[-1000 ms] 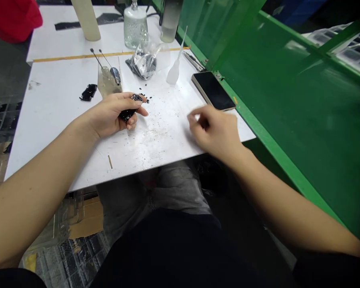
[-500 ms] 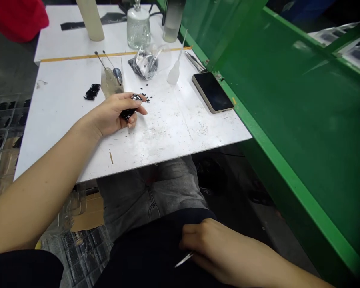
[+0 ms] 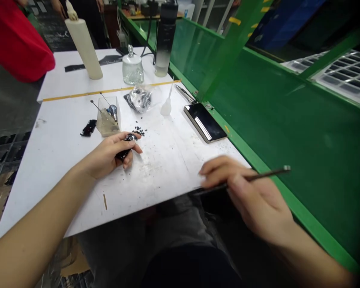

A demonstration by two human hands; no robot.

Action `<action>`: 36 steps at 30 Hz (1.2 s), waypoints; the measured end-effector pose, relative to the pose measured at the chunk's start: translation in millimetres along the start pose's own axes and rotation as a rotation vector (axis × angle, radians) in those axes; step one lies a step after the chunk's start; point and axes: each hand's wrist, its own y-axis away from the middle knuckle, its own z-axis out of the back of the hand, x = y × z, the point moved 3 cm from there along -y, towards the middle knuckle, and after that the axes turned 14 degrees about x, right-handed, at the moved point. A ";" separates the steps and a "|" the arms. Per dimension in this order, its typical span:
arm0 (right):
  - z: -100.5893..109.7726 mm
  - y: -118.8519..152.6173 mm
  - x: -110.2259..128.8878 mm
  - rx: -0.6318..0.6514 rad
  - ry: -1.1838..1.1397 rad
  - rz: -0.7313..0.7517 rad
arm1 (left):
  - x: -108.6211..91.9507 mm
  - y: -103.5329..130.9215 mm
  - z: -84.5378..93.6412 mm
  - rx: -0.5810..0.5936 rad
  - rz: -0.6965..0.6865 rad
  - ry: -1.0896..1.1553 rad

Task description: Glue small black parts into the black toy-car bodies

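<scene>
My left hand (image 3: pixel 109 154) is closed around a glossy black plastic part (image 3: pixel 123 154), held just over the white table; the fingers hide some of it. My right hand (image 3: pixel 243 188), blurred by motion, is at the table's front right edge. In it are what look like slim metal tweezers (image 3: pixel 270 173), the blunt end sticking out to the right. Tiny black pieces (image 3: pixel 140 131) lie scattered just beyond my left fingertips. Another black part (image 3: pixel 89 128) lies left of a clear container (image 3: pixel 108 127) with thin tools standing in it.
A plastic bag of black pieces (image 3: pixel 139 99), a squeeze dropper (image 3: pixel 166 107) and a phone (image 3: pixel 205 122) lie farther back. Behind them stand a pale bottle (image 3: pixel 85 52), a lidded glass jar (image 3: pixel 133 70) and a dark tumbler (image 3: pixel 164 48). A green frame (image 3: pixel 276 120) borders the table's right side.
My right hand has risen from my lap to the table's edge, carrying the tweezers. The view has tilted up. My left hand still holds the black part.
</scene>
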 end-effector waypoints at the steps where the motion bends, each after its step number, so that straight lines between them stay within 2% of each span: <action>1: 9.3 -22.3 -3.1 -0.046 0.072 0.027 | 0.9 0.6 -0.2 -0.001 0.003 0.002; 3: 17.5 -66.3 -17.1 -0.071 0.124 0.000 | 2.7 1.4 -1.7 -0.005 0.008 0.010; 5: 15.4 -103.3 -37.1 -0.086 0.056 -0.039 | 4.3 1.2 -4.0 -0.012 0.017 0.027; 7: 7.7 -128.5 -56.7 -0.092 -0.008 -0.056 | 5.6 0.0 -6.2 -0.022 0.030 0.052; 9: -0.6 -141.5 -72.2 -0.078 -0.049 -0.077 | 6.3 -1.4 -7.0 -0.044 0.039 0.081; 13: -9.7 -143.8 -88.4 -0.033 -0.127 -0.153 | 5.2 -2.3 -4.9 -0.119 0.035 0.151; 18: -12.4 -143.5 -94.2 -0.008 -0.172 -0.223 | 4.0 -1.8 -3.8 -0.201 0.023 0.296; 25: -10.9 -144.3 -90.2 0.002 -0.266 -0.257 | 5.3 -4.1 -7.4 -0.200 0.040 0.297; 28: -13.5 -140.4 -83.4 0.030 -0.440 -0.257 | 7.3 -5.9 -11.1 -0.194 0.046 0.300; 32: -21.3 -136.7 -74.4 0.062 -0.712 -0.224 | 11.3 -9.1 -19.6 -0.094 0.011 0.438; 36: -27.2 -136.8 -73.5 0.075 -0.758 -0.227 | 13.5 -9.4 -21.5 -0.088 -0.018 0.574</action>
